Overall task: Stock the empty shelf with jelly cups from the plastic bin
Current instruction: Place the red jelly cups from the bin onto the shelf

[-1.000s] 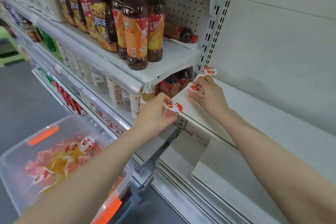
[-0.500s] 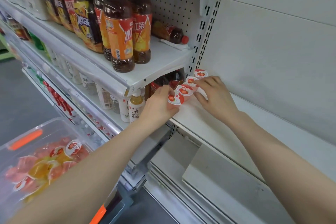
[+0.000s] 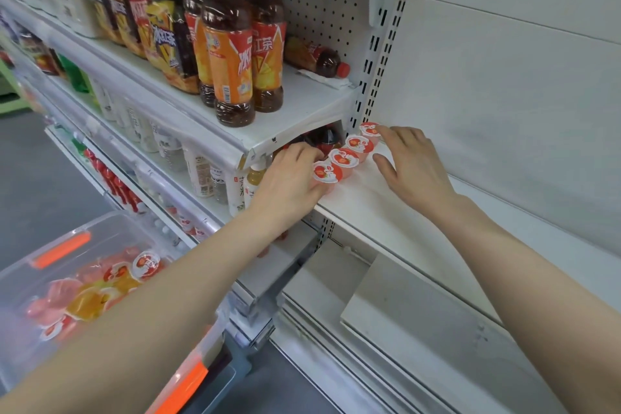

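Note:
Several red-lidded jelly cups stand in a diagonal row at the left end of the white shelf [image 3: 386, 212]. My left hand [image 3: 289, 178] curls round the nearest jelly cup [image 3: 325, 172] at the shelf's front edge, thumb under it. Just right of the row, my right hand [image 3: 410, 168] is spread with relaxed fingers; its forefinger touches the farthest cup [image 3: 369, 129] and it holds nothing. The clear plastic bin [image 3: 84, 239] with orange latches sits at the lower left, under my left forearm, and holds several red and orange jelly cups [image 3: 146, 262].
Above and left, a shelf carries tea bottles [image 3: 232, 54], with one bottle lying on its side [image 3: 319, 59] at the back. A slotted upright [image 3: 376, 54] stands behind the cup row. Lower shelves hold more drinks. The white shelf runs on to the right.
My left hand has carried its cup from in front of the shelf onto the shelf edge, at the near end of the row. My right hand has let go of a cup and spread.

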Demonstrator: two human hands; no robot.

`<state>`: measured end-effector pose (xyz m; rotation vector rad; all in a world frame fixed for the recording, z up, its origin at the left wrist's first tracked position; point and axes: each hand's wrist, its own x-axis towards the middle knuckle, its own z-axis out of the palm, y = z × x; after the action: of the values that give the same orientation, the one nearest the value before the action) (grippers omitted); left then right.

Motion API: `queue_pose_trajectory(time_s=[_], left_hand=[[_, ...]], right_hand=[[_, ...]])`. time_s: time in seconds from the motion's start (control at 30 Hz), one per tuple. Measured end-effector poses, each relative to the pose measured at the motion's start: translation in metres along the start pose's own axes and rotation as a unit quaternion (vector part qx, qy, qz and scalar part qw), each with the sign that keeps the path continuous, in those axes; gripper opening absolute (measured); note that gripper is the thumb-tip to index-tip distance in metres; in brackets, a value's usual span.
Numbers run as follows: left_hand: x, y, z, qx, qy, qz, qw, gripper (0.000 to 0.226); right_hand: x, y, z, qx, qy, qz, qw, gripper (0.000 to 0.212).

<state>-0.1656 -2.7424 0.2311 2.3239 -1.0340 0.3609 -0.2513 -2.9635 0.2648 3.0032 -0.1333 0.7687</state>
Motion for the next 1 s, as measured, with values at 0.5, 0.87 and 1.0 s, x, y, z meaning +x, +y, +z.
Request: queue_pose_trajectory(time_s=[0.5, 0.87, 1.0], left_hand=[[-0.155, -0.088, -0.099, 0.109, 0.001, 0.041, 0.993, 0.048], [-0.303, -0.219, -0.116, 0.134, -0.062, -0.178, 0.973, 0.041], [-0.336, -0.245, -0.103, 0.122, -0.086, -0.257, 0.955, 0.039]], right_hand=[[-0.072, -0.173, 0.001, -0.008, -0.001, -0.108, 0.994, 0.050], [-0.117, -0.311, 0.096, 0.083, -0.121, -0.193, 0.970, 0.051], [-0.111, -0.340, 0.139, 0.111, -0.214, -0.208, 0.948, 0.049]])
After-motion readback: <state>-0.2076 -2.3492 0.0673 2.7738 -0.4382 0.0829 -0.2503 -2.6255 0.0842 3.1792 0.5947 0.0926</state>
